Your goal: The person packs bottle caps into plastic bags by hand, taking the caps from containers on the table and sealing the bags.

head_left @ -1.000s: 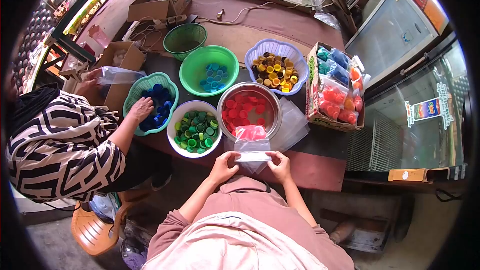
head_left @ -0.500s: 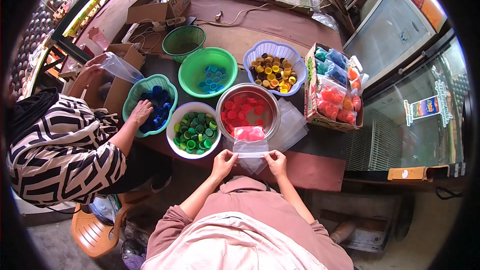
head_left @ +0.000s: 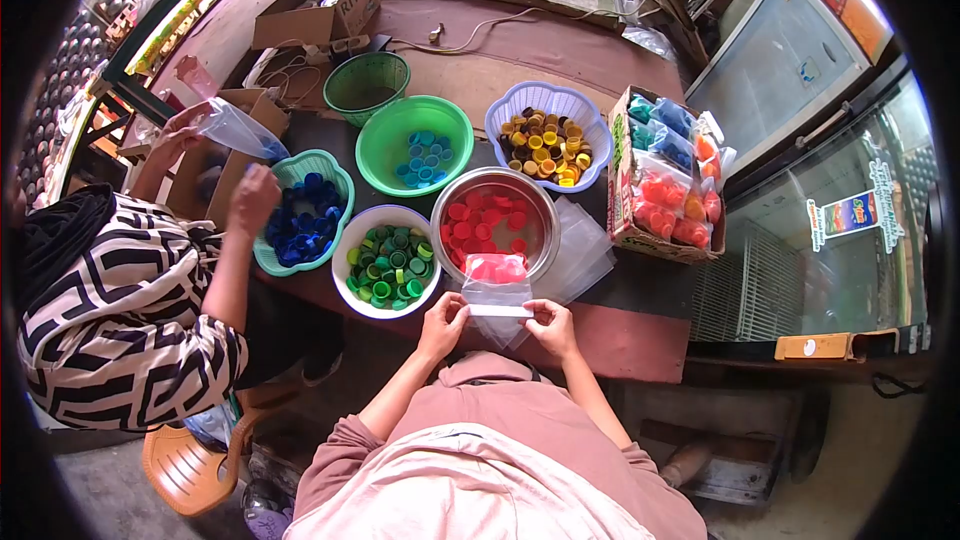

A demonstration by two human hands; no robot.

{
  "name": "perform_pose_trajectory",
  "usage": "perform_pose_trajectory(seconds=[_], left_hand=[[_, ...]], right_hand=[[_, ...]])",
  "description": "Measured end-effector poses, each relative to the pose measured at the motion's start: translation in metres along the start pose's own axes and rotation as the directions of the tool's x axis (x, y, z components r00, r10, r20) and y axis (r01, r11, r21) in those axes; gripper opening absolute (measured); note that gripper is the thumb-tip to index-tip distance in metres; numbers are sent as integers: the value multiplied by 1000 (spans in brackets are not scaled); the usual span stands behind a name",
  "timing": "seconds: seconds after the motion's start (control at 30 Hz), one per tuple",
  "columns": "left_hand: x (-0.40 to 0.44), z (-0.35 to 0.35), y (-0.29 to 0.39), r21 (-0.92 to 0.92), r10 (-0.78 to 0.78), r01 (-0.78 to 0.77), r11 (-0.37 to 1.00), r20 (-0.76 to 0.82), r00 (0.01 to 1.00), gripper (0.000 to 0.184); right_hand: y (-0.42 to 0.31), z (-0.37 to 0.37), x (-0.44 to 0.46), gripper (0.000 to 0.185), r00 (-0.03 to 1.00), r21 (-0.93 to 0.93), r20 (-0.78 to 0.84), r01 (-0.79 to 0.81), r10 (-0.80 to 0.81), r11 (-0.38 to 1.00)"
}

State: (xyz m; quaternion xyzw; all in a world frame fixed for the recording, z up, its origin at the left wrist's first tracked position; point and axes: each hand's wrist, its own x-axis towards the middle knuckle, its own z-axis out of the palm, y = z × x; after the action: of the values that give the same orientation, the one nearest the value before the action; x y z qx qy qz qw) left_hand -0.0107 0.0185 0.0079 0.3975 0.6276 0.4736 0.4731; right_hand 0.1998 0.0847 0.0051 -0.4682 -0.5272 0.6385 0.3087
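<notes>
A clear plastic bag with red bottle caps (head_left: 497, 270) in its far end lies against the near rim of a metal bowl (head_left: 545, 250). My left hand (head_left: 443, 325) pinches one corner of the bag's top edge, and my right hand (head_left: 550, 325) pinches the other. Between them the top edge is pulled straight and looks folded into a white strip. Loose red bottle caps (head_left: 480, 220) lie in the bowl. Under and beside the bowl are flat clear bags (head_left: 585, 260).
Around the bowl stand a white bowl of green caps (head_left: 390, 265), a basket of blue caps (head_left: 305, 220), a green basin (head_left: 415, 130) and a purple basket of yellow caps (head_left: 548, 140). A carton (head_left: 665, 175) holds filled bags. At left, a co-worker (head_left: 130, 300) holds a bag.
The bag's top edge now appears as a narrower, whiter strip between my hands. The co-worker's hand has lifted from the blue caps toward the bag in their other hand.
</notes>
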Motion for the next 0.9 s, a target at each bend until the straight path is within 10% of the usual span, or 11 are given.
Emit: perform_pose_trajectory(seconds=[0.57, 0.67, 0.9], left_hand=[[11, 9, -2, -78, -59, 52, 996, -87, 994, 17], [12, 11, 1, -102, -44, 36, 994, -74, 996, 16], [12, 1, 4, 14, -7, 6, 1000, 15, 1000, 17]], right_hand=[[8, 12, 14, 8, 966, 199, -259, 50, 3, 979], [12, 9, 14, 8, 980, -22, -190, 59, -62, 998], [9, 0, 14, 12, 995, 137, -98, 24, -10, 990]])
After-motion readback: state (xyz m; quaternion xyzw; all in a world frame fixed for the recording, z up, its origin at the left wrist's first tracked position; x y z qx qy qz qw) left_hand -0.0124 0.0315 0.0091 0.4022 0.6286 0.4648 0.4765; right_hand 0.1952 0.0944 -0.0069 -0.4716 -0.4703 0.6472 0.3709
